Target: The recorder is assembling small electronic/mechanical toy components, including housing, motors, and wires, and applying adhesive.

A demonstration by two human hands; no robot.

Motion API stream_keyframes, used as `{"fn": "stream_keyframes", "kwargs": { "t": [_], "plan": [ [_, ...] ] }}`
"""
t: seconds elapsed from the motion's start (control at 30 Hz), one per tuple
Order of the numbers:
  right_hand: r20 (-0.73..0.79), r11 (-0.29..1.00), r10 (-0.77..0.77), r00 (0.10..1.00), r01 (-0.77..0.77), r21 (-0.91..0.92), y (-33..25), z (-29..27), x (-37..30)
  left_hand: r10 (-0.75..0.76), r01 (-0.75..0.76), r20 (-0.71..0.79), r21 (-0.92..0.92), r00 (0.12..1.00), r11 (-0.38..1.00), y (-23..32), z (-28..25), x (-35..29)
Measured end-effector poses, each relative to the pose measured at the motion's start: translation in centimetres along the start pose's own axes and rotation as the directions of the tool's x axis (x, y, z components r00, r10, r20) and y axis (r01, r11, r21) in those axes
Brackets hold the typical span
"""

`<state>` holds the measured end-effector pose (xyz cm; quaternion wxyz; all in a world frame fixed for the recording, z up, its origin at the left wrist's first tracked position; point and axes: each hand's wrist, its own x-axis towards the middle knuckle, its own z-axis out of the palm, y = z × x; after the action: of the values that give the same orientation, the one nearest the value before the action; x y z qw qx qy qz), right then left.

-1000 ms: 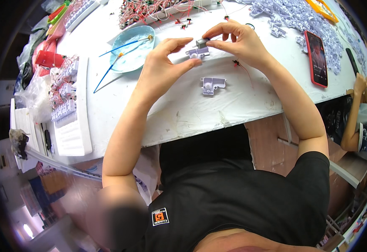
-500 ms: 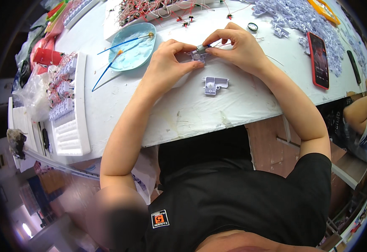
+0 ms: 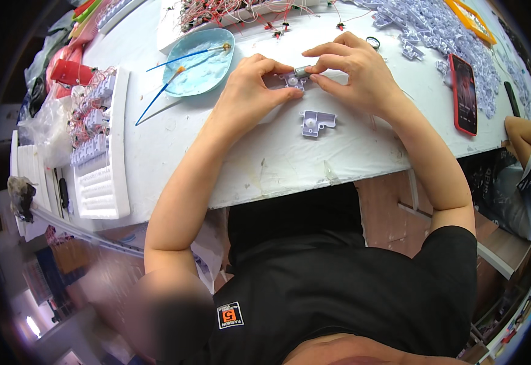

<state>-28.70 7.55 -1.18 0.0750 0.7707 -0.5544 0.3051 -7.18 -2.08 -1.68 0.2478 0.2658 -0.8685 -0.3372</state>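
Between the thumb and fingers of my left hand is a pale lavender plastic housing half, just above the white table. A small silver-grey motor lies at the upper edge of that piece. My right hand has its thumb and a fingertip pinched at the motor's right end; the other fingers are curled above. Thin wires show by this hand, partly hidden. Closer to me, a second housing half of the same colour rests on the table, open side up, with a round white part inside.
A light blue dish with two blue-handled brushes stands left of my hands. White foam trays hold wired assemblies at left; motors with red wires lie at the back. Right are a heap of housings, a red-cased phone and another person's arm.
The fingers of my right hand have opened slightly around the motor, showing more of its silver body. My left hand keeps its hold on the housing half. The whole view has shifted a little.
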Motion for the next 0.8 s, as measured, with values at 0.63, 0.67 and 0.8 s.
{"fn": "stream_keyframes", "kwargs": {
  "t": [0.63, 0.67, 0.8],
  "plan": [
    [0.012, 0.971, 0.033, 0.999, -0.035, 0.237, 1.2, -1.2, 0.4, -0.01, -0.117, -0.419, -0.275, 0.908, 0.954, 0.0, -5.5, 0.6],
    [0.01, 0.97, 0.034, 0.999, -0.036, 0.24, 1.1, -1.2, 0.5, -0.002, -0.085, -0.361, -0.224, 0.932, 0.971, -0.3, -4.8, 0.4],
    [0.034, 0.987, 0.01, 0.999, -0.015, 0.157, 1.6, -1.0, 0.0, 0.134, -0.131, -0.035, 0.079, 0.99, 0.988, 1.8, -1.7, -0.1]
  ]
}}
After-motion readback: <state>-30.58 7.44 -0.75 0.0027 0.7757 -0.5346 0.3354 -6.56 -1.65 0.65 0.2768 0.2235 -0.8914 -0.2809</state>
